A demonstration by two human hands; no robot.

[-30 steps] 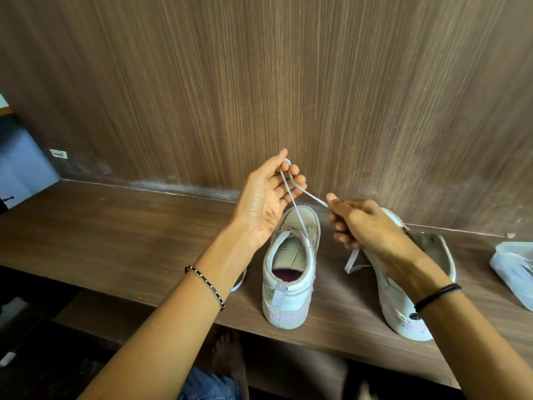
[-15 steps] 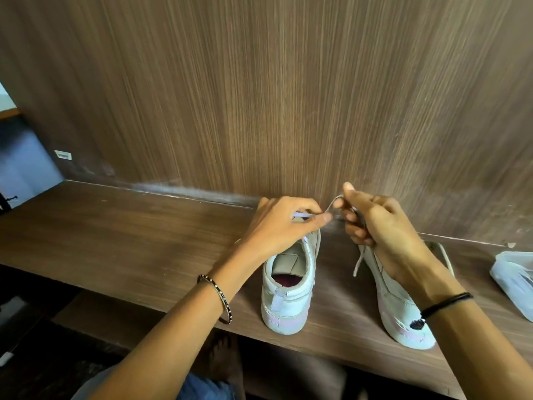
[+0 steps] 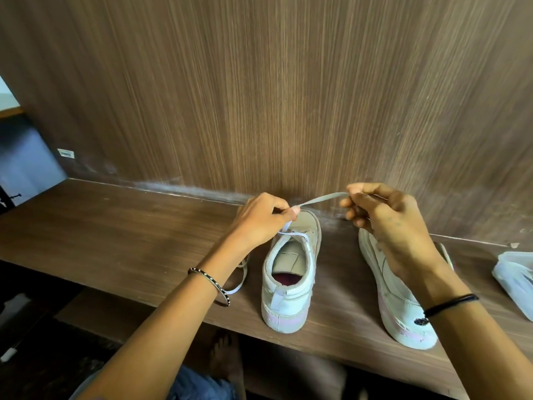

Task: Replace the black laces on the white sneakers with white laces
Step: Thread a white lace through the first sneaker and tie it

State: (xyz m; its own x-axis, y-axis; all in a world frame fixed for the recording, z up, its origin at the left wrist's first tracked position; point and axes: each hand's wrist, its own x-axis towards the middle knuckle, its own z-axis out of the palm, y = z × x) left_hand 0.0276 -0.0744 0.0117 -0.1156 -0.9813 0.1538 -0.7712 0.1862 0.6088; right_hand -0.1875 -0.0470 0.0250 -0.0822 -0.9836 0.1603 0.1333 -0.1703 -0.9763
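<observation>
1. The left hand [image 3: 261,219] pinches the thin flat white fabric lace [image 3: 323,199] in curled fingers; the right hand [image 3: 386,223] pinches its other end.
2. It stretches between both fingertips, dropping beneath the left fingers into the upright white sneaker [image 3: 288,287].
3. Light, limp, probably slippery: grip near its tip.

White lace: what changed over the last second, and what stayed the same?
The left hand dropped from above the upright sneaker to its top eyelets, still pinching the white lace. The right hand drew slightly right, so the lace now runs taut between the hands. Neither hand let go; the upright sneaker and the tilted sneaker stayed put on the shelf.
</observation>
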